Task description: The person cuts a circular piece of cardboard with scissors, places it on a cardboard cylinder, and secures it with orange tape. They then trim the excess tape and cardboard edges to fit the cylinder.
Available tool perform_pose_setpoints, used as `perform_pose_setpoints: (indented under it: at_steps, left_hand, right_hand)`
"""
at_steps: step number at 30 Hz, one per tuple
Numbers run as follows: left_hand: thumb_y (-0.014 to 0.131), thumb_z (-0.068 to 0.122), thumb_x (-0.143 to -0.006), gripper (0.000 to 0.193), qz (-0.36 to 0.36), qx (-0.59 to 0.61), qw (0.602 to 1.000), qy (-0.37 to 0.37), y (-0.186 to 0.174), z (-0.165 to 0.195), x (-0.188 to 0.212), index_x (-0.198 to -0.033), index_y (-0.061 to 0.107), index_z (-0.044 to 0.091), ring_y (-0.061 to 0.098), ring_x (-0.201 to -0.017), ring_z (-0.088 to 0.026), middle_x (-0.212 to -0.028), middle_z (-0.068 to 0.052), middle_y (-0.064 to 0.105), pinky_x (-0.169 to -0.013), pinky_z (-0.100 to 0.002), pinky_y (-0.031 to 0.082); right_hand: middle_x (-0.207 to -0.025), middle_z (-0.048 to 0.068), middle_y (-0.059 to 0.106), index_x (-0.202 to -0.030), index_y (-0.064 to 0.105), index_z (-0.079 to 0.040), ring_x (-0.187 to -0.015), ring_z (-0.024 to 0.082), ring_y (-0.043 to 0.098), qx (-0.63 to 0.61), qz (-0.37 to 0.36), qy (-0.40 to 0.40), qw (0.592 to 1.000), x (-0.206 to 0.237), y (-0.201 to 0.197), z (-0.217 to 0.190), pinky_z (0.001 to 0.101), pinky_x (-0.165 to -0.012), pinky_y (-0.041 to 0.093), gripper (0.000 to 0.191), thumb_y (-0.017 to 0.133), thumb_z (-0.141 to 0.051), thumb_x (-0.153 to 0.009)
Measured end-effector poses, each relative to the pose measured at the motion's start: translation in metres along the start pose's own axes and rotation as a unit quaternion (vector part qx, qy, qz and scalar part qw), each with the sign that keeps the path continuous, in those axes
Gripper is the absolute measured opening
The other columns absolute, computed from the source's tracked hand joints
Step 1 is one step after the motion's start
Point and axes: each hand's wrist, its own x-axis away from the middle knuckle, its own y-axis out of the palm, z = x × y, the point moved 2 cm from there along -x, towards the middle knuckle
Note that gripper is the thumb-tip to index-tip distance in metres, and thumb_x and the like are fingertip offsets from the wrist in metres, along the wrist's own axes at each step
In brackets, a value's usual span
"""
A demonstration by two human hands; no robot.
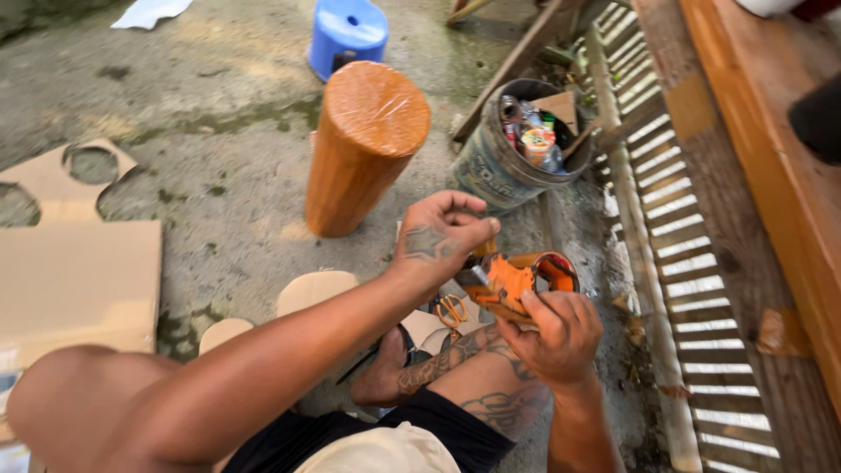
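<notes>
Orange tape dispenser (512, 282) gripped by fingers of both left hand (438, 235) and right hand (561, 333); beyond, a grey bucket (491, 171) holds cans and bottles.

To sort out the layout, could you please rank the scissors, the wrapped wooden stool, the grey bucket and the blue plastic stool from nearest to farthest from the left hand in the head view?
From the left hand:
1. Scissors, just below it.
2. Wrapped wooden stool and grey bucket, either side above it; too close to call.
3. Blue plastic stool, far up top.
</notes>
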Motion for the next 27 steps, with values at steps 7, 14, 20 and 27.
perform_pose_setpoints:
  at_steps: [7, 14, 20, 27]
  left_hand:
    - [0.071, 0.031, -0.092, 0.037, -0.059, -0.228, 0.967, 0.101, 0.023, 0.012, -0.086, -0.113, 0.069, 0.001, 0.071, -0.083, -0.016, -0.095, -0.008, 0.076, -0.070, -0.028, 0.059]
    - [0.065, 0.067, -0.081, 0.070, -0.414, -0.400, 0.795, -0.190, 0.023, 0.016, -0.027, -0.110, 0.081, 0.005, 0.067, -0.076, -0.018, -0.088, -0.010, 0.075, -0.063, -0.032, 0.058]
    - [0.082, 0.032, -0.082, 0.042, -0.395, -0.227, 0.883, -0.116, 0.016, 0.026, 0.003, -0.115, 0.078, 0.006, 0.072, -0.087, -0.006, -0.099, -0.003, 0.081, -0.077, -0.024, 0.058]
    - [0.074, 0.021, -0.089, 0.022, -0.237, -0.311, 0.915, -0.097, 0.003, 0.059, 0.028, -0.104, 0.082, 0.008, 0.066, -0.064, -0.008, -0.080, -0.005, 0.079, -0.059, -0.027, 0.056]
  right_hand:
    - [-0.093, 0.004, 0.056, -0.120, 0.047, -0.016, -0.082, 0.024, 0.060, -0.001, -0.021, 0.031, 0.999, 0.036, -0.004, 0.005, 0.0416, -0.073, 0.050, 0.069, 0.094, -0.036, -0.074]
    - [-0.096, 0.006, 0.060, -0.120, 0.048, -0.014, -0.084, 0.027, 0.061, -0.049, 0.007, 0.053, 0.997, 0.049, -0.017, 0.017, 0.0432, -0.076, 0.051, 0.070, 0.094, -0.022, -0.068]
    - [-0.096, 0.007, 0.061, -0.123, 0.047, -0.013, -0.082, 0.026, 0.062, -0.094, 0.025, 0.086, 0.992, 0.049, -0.010, 0.019, 0.0404, -0.072, 0.052, 0.072, 0.092, -0.015, -0.067]
    - [-0.097, 0.011, 0.061, -0.130, 0.041, -0.011, -0.078, 0.027, 0.063, -0.178, 0.045, 0.100, 0.978, 0.036, 0.007, 0.005, 0.0385, -0.067, 0.054, 0.076, 0.091, -0.022, -0.074]
